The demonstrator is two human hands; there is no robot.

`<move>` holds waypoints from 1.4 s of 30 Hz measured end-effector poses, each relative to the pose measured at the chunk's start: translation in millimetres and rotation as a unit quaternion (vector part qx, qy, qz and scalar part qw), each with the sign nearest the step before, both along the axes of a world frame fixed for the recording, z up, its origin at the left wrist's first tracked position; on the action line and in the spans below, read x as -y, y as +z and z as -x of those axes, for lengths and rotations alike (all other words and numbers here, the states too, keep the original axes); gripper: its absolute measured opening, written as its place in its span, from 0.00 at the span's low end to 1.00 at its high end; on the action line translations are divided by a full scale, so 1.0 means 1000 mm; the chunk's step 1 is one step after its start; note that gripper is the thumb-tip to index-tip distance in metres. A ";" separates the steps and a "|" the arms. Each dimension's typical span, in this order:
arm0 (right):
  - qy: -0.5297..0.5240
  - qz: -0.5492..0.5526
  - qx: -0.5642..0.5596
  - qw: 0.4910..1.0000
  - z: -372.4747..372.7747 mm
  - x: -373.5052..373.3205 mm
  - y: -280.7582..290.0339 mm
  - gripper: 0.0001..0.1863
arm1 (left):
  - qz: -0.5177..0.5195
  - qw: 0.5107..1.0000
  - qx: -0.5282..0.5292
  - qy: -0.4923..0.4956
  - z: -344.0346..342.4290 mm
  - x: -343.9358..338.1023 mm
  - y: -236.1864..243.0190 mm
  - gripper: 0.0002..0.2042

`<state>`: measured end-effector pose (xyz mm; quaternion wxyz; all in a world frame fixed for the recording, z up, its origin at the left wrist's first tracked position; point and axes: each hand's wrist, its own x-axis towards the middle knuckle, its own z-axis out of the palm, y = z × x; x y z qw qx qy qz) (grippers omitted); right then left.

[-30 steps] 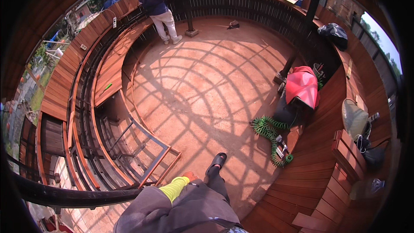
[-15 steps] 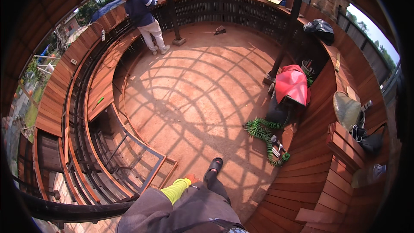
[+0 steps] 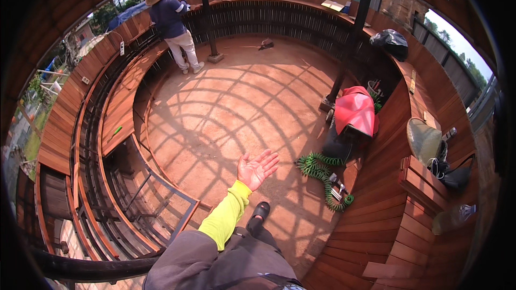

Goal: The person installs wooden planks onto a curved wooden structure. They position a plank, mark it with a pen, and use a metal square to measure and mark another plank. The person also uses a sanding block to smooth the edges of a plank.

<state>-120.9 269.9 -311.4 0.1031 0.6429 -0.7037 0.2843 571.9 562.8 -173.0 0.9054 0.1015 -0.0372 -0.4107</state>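
Observation:
My left hand (image 3: 258, 169) reaches out over the floor, palm up, with the fingers stretched and the thumb apart. It is open and holds nothing. A bright yellow sleeve (image 3: 228, 212) covers that forearm below a grey shirt sleeve. Nearest to the hand, on the right, lies a coiled green air hose (image 3: 317, 166) with a metal air tool (image 3: 337, 188) at its end. Neither is touched by the hand. My right hand is out of view.
Curved wooden benches ring the reddish floor (image 3: 226, 96); the left one shows a bare dark frame (image 3: 177, 204). A red cover (image 3: 355, 110) lies over a machine at right. Stacked boards (image 3: 422, 182) rest on the right bench. Another person (image 3: 174, 27) stands far left beside a post (image 3: 208, 16).
My left hand has risen from low beside my body and swung forward, turning palm up with fingers spread. The view has shifted slightly; the other person stays at the far bench.

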 end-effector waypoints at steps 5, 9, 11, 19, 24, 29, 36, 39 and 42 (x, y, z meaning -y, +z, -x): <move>-0.009 -0.009 -0.018 1.000 0.011 -0.001 0.009 0.16 | -0.008 0.996 -0.002 0.091 -0.036 0.003 0.011 0.37; -0.010 -0.010 -0.027 1.000 0.008 0.003 0.019 0.16 | -0.113 0.986 -0.036 0.117 -0.024 -0.014 -0.037 0.38; -0.018 -0.018 -0.033 0.999 0.004 0.002 0.026 0.15 | -0.163 0.976 -0.079 0.123 -0.005 -0.020 -0.062 0.39; 0.081 0.078 0.008 0.994 0.027 0.011 0.012 0.15 | -0.150 0.981 -0.050 0.116 -0.011 -0.026 -0.062 0.40; 0.057 0.048 0.020 0.997 0.027 0.010 0.007 0.15 | -0.472 0.875 0.103 -0.040 -0.023 -0.036 -0.096 0.31; 0.040 0.037 0.031 0.998 0.027 0.006 0.006 0.16 | -0.669 0.620 0.318 -0.261 0.059 -0.025 -0.133 0.21; 0.036 0.023 0.042 0.998 0.022 0.013 0.006 0.16 | -0.617 0.378 0.503 -0.472 0.126 -0.066 -0.226 0.22; 0.032 0.019 0.045 0.998 0.025 0.012 0.007 0.16 | -0.709 0.472 0.399 -0.338 0.113 -0.057 -0.192 0.21; 0.032 0.010 0.053 0.998 0.022 0.015 0.007 0.17 | -0.744 0.509 0.342 -0.264 0.112 -0.062 -0.188 0.20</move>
